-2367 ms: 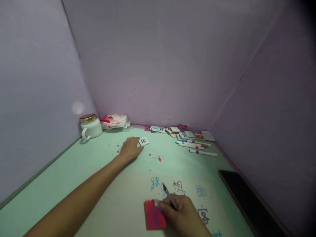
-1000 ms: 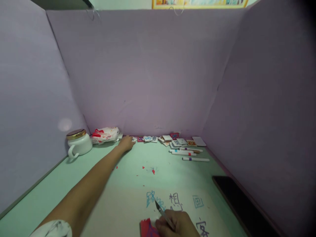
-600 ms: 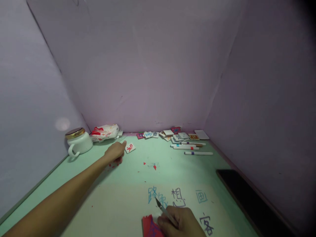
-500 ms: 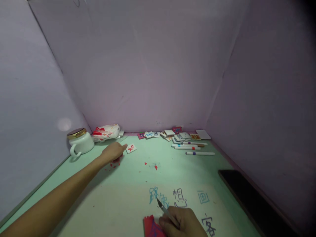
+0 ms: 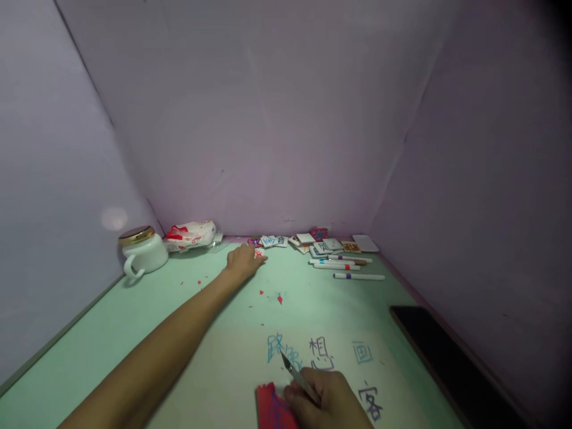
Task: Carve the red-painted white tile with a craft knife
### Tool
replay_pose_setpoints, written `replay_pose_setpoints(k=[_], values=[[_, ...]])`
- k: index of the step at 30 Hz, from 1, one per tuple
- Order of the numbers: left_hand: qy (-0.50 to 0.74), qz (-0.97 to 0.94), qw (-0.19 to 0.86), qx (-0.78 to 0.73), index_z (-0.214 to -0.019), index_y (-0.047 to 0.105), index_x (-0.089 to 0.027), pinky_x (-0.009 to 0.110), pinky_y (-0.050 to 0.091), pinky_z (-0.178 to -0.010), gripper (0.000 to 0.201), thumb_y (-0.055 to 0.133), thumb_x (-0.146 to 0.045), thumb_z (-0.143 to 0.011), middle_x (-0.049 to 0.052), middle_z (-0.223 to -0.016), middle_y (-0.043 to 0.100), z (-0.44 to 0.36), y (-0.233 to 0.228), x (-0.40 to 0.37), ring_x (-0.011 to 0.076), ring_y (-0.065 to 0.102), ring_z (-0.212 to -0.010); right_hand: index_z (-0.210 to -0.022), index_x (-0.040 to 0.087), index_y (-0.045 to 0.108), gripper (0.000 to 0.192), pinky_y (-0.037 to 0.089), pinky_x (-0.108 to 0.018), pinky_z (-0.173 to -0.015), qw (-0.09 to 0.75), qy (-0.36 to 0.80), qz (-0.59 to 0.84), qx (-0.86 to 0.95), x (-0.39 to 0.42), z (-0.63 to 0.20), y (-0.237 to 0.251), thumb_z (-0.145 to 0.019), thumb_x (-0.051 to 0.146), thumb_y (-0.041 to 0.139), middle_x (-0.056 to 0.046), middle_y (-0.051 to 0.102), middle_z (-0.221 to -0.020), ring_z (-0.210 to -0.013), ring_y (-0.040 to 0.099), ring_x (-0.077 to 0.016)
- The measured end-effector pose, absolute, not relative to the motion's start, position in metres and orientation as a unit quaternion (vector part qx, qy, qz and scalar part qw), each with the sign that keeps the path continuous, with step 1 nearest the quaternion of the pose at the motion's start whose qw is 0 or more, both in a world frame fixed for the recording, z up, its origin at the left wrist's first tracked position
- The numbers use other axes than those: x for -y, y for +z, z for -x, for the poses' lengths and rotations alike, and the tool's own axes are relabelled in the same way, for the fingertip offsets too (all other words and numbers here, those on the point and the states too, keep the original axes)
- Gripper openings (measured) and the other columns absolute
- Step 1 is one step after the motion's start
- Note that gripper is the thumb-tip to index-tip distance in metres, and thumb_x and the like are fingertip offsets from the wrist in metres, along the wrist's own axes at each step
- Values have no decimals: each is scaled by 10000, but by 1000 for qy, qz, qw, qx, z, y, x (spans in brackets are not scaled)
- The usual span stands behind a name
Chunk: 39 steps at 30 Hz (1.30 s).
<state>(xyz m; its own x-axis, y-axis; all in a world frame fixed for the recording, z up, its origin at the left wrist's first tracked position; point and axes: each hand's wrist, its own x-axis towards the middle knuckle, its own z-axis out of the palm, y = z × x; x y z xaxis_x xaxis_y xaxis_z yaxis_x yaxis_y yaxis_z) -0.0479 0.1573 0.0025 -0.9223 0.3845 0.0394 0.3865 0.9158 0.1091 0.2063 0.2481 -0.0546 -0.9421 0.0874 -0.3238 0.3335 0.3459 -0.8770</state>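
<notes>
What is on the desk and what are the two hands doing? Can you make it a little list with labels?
left hand: stretched out, fingertips on a small card near the back wall
right hand: grip shut on a craft knife, resting on red paper
under the hands: sheet with written characters
back row: cards, markers
left corner: white mug, packet
right edge: black slab

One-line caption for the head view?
Left hand reaches toward small character tiles; right hand holds a craft knife beside red paper.
</notes>
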Motion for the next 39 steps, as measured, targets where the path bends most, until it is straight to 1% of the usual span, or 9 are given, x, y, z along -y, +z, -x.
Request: replay_pose_setpoints(k=[5, 8, 10, 13, 17, 21, 26, 32, 39], values=[[-101, 244, 15, 964, -1184, 559, -165, 453, 489, -888, 326, 503, -395, -961, 90, -1191, 596, -17, 17, -146, 234, 599, -1034, -552, 219, 358, 339, 247, -235, -512, 53, -516, -144, -843, -256, -211, -44, -821, 383, 483, 59, 358, -524, -536, 349, -107], [-123, 314, -10, 941, -1067, 618, -225, 384, 506, -823, 237, 500, -371, -923, 64, -1072, 666, -86, 15, -116, 228, 623, -951, -559, 218, 509, 378, 267, -247, -504, 53, -403, -203, -891, -270, -213, -37, -786, 517, 550, 29, 492, -494, -511, 433, -136], [-132, 380, -24, 915, -901, 644, -233, 339, 515, -666, 161, 541, -351, -862, 46, -898, 683, -133, 1, -96, 216, 628, -789, -673, 226, 631, 370, 353, -255, -548, 43, -396, -216, -891, -281, -217, -32, -784, 570, 554, -9, 630, -592, -581, 551, -174], [-89, 516, 175, 834, -952, 628, -168, 314, 438, -489, 204, 514, -315, -868, 89, -871, 690, -185, -31, -77, 221, 598, -697, -859, 236, 682, 464, 457, -269, -657, 17, -449, -210, -868, -293, -225, -27, -867, 616, 414, -51, 731, -840, -778, 659, -217], [3, 524, 252, 813, -1088, 593, -145, 366, 462, -662, 232, 489, -210, -891, 113, -1046, 701, -208, -59, -79, 277, 625, -905, -1036, 239, 639, 462, 497, -261, -711, -34, -422, -166, -891, -293, -231, -29, -906, 588, 366, -58, 729, -963, -852, 677, -206], [32, 545, 233, 805, -1204, 559, -118, 417, 447, -778, 333, 388, -234, -943, 114, -1135, 687, -202, -61, -87, 306, 627, -998, -951, 225, 627, 387, 471, -237, -561, -93, -347, -137, -923, -285, -230, -42, -925, 519, 377, -20, 714, -763, -607, 646, -164], [25, 578, 220, 786, -1203, 565, -142, 421, 383, -931, 313, 417, -257, -952, 91, -1165, 671, -194, -59, -81, 293, 600, -1060, -901, 255, 651, 277, 461, -211, -539, -128, -282, -82, -947, -288, -234, -50, -930, 440, 447, 11, 718, -761, -603, 660, -138], [-33, 562, 205, 801, -1184, 577, -154, 442, 358, -943, 396, 418, -439, -961, 102, -1182, 637, -192, -62, -81, 313, 532, -1109, -903, 264, 659, 262, 442, -212, -489, -134, -197, -25, -971, -295, -238, -44, -945, 368, 423, 12, 725, -771, -590, 680, -137], [-51, 556, 199, 806, -1244, 559, -132, 446, 363, -937, 484, 436, -485, -936, 100, -1193, 642, -194, -70, -83, 321, 510, -1113, -892, 275, 659, 285, 397, -206, -436, -104, -219, -41, -969, -295, -240, -50, -957, 363, 396, 25, 730, -767, -554, 664, -122]])
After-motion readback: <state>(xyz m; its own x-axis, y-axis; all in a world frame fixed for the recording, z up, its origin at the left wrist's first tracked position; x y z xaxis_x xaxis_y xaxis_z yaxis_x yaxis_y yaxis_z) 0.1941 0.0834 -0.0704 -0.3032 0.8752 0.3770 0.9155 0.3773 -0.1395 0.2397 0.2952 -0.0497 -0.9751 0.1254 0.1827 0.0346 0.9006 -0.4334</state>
